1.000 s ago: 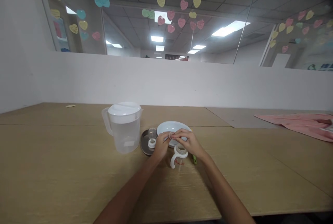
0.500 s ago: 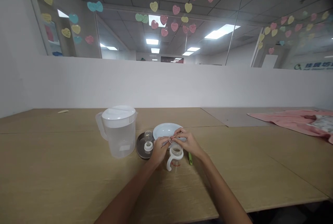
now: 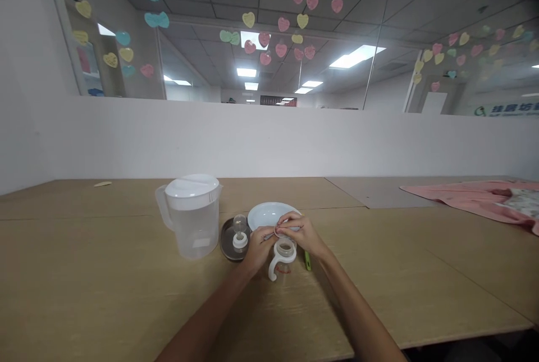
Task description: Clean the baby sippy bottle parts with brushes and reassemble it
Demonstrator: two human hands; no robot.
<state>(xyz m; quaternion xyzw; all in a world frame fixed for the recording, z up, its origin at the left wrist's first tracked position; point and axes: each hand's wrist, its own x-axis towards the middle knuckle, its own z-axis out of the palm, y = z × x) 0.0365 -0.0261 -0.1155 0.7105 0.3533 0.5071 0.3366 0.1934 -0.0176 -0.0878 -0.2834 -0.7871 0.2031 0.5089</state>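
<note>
A small, pale round bottle part (image 3: 278, 232) is pinched between the fingertips of both hands; its exact kind is too small to make out. My left hand (image 3: 258, 248) closes on it from the left, and my right hand (image 3: 304, 234) from the right with curled fingers. Just below the fingers stands an uncapped clear baby bottle (image 3: 284, 261) with a white handle and red print. Left of my left hand, a clear dome cap (image 3: 240, 223) and a white collar ring (image 3: 240, 242) sit on a dark round tray (image 3: 226, 243).
A white bowl (image 3: 264, 213) stands behind my hands, partly covered by them. A lidded water pitcher (image 3: 196, 221) is left of the tray. Right of the bottle lies something with a green handle (image 3: 307, 261). Pink cloth (image 3: 458, 193) spreads at the far right. A white wall (image 3: 269, 140) bounds the table.
Both hands keep hold of the small round part, with slight finger movement around it. The whole view has shifted a little; the bottle and tray stay in place.
</note>
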